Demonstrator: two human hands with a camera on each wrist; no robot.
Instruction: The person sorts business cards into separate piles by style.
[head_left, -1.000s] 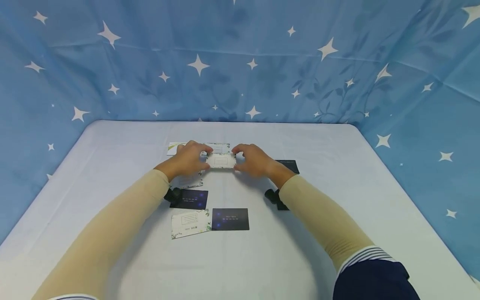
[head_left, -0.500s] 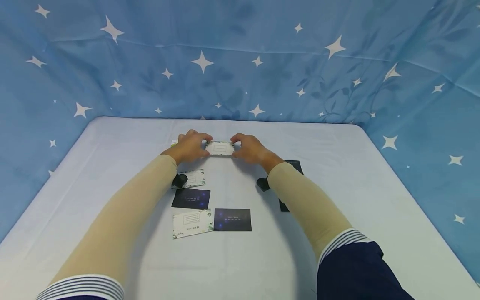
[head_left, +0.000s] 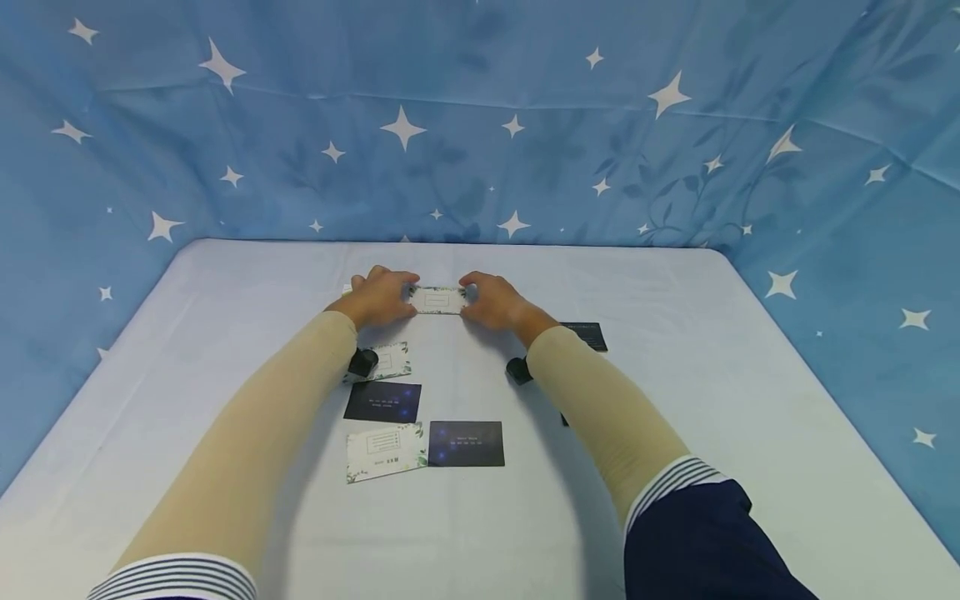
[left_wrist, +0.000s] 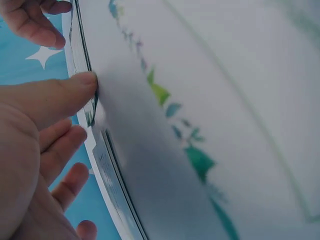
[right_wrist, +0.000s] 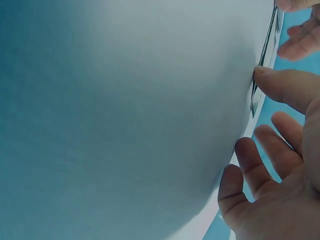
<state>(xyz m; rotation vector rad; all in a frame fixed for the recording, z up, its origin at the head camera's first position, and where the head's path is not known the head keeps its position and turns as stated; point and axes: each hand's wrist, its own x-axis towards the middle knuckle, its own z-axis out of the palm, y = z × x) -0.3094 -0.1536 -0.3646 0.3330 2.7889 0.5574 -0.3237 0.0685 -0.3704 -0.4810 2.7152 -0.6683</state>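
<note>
Between left hand (head_left: pixel 381 298) and right hand (head_left: pixel 495 302), white card (head_left: pixel 438 301), pinched at both ends

Behind the white cloth-covered counter (head_left: pixel 750 467) hangs a blue star-printed fabric curtain (head_left: pixel 450 158). Near the counter's far edge, a white rectangular leaf-bordered card (head_left: pixel 438 301) sits between the left hand (head_left: pixel 381 297) and right hand (head_left: pixel 495 302). Before the left hand, three more follow toward the front: a second white leaf-bordered card (head_left: pixel 392 360), a dark-blue rectangular card (head_left: pixel 384 402), then a third white leaf-bordered card (head_left: pixel 386 452). Just right of that lies a second dark-blue card (head_left: pixel 467 444). A black rectangular card (head_left: pixel 588 335) lies farther right, partly behind the beige right sleeve (head_left: pixel 600 408).
</note>
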